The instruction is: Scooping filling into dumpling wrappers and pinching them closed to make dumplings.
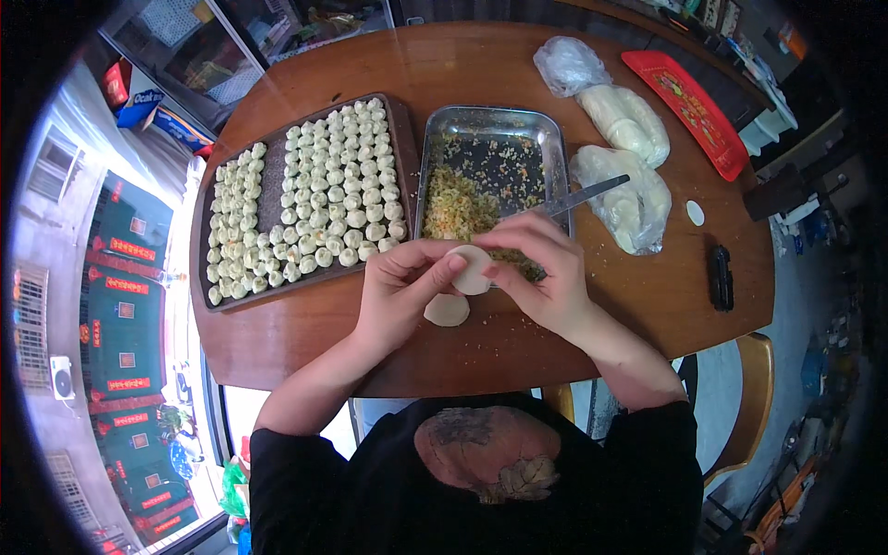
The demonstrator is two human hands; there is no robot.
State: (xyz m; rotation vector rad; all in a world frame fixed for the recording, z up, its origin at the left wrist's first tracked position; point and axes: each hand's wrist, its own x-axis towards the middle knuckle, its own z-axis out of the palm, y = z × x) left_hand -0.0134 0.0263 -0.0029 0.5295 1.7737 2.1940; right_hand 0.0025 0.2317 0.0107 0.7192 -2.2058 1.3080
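Observation:
Between both hands, above the near side of the table, is a thin round dough wrapper (473, 270). My left hand (403, 283) pinches its left edge with thumb and fingers. My right hand (548, 276) closes on the right edge, thumb toward me. Just below the fingers, a second dough wrapper (447, 312) lies on the wood. Beyond my hands stands a metal tray (548, 118) with chopped filling (455, 202) heaped at its near left. A flat metal blade (592, 191) slants over its right rim; its lower end is hidden behind my right hand.
A dark baking tray (270, 199) with rows of filled dumplings stands at left. To the right lie bagged dough (625, 202), more wrapped dough (625, 123), a red tray (689, 111), a white oval piece (695, 213) and a black object (721, 277). The table's edge (499, 387) curves before me.

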